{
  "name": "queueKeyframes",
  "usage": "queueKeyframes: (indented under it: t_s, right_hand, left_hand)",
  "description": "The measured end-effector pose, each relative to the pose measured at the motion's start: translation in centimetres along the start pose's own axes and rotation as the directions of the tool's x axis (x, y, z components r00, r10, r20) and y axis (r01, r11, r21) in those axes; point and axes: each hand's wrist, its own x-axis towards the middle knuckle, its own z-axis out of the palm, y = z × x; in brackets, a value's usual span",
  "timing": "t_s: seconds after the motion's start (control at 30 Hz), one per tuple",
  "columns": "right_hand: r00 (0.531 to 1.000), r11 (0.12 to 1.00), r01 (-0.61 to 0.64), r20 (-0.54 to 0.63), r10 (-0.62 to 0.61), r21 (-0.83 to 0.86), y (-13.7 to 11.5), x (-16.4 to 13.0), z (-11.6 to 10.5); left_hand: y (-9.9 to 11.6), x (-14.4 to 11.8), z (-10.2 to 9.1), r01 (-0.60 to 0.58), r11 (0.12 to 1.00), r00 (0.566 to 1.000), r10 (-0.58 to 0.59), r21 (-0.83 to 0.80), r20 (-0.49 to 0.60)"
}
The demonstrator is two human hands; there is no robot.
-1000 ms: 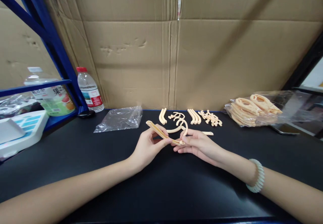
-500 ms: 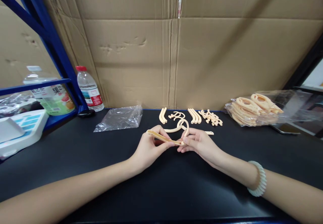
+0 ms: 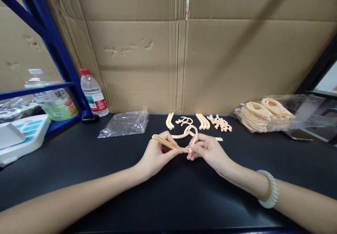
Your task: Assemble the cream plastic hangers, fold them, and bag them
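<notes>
Above the black table [image 3: 79, 163], a beige strip [image 3: 168, 143] is pinched by the left hand [image 3: 155, 155] and right hand [image 3: 207, 149], seemingly joined to a hook. Right, a clear bag [image 3: 284, 116] holds finished hangers [image 3: 260, 112].

I see rows of plastic parts [image 3: 200, 121] on the table [image 3: 79, 156] before the cardboard wall [image 3: 184, 58]. Empty bag [image 3: 123, 123] lies left of them, water bottle [image 3: 92, 93] further left; bagged pieces [image 3: 263, 114] right.
</notes>
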Motion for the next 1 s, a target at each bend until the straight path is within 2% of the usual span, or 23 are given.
queueKeyframes:
  t_s: [0.1, 0.27, 0.37, 0.53, 0.67, 0.73, 0.83, 0.9, 1.0]
  right_hand:
    - [1.0, 0.999, 0.019, -0.024, -0.019, -0.033, 0.1, 0.0, 0.1]
    - [1.0, 1.0, 0.0, -0.01, -0.001, -0.019, 0.2, 0.0, 0.1]
    - [1.0, 1.0, -0.013, 0.008, 0.012, 0.017, 0.0, -0.1, 0.2]
    - [0.997, 0.997, 0.075, -0.013, -0.075, -0.022, -0.1, 0.2, 0.0]
    - [0.999, 0.999, 0.042, -0.019, -0.042, -0.006, 0.1, 0.3, 0.1]
    - [0.999, 0.999, 0.039, -0.004, -0.039, -0.013, 0.2, 0.2, 0.3]
    - [0.998, 0.998, 0.055, 0.03, -0.054, -0.023, -0.1, 0.1, 0.6]
    - [0.998, 0.999, 0.034, 0.063, -0.032, -0.026, -0.5, 0.5, 0.1]
    - [0.999, 0.99, 0.041, 0.036, -0.037, -0.132, -1.3, 1.8, -2.3]
  left_hand:
    - [0.2, -0.1, 0.1, -0.004, 1.0, 1.0, 0.004, 0.017, 0.005]
    - [0.5, -0.1, 0.2, 0.049, 0.998, 0.998, -0.047, -0.048, 0.044]
    - [0.6, 0.2, 0.1, 0.102, 0.991, 0.995, -0.101, -0.09, 0.016]
    - [0.7, 0.3, 0.3, 0.253, 0.926, 0.963, -0.27, -0.281, -0.024]
    - [0.9, 0.1, 0.8, 0.277, 0.87, 0.937, -0.338, -0.408, -0.085]
    - [1.2, -0.1, 1.1, 0.275, 0.863, 0.942, -0.33, -0.423, -0.06]
    - [1.5, -0.3, 1.5, 0.31, 0.849, 0.946, -0.321, -0.429, 0.048]
    - [1.6, -0.4, 1.6, 0.337, 0.837, 0.939, -0.334, -0.43, 0.084]
    - [1.5, -0.4, 1.5, 0.342, 0.825, 0.931, -0.362, -0.451, 0.045]
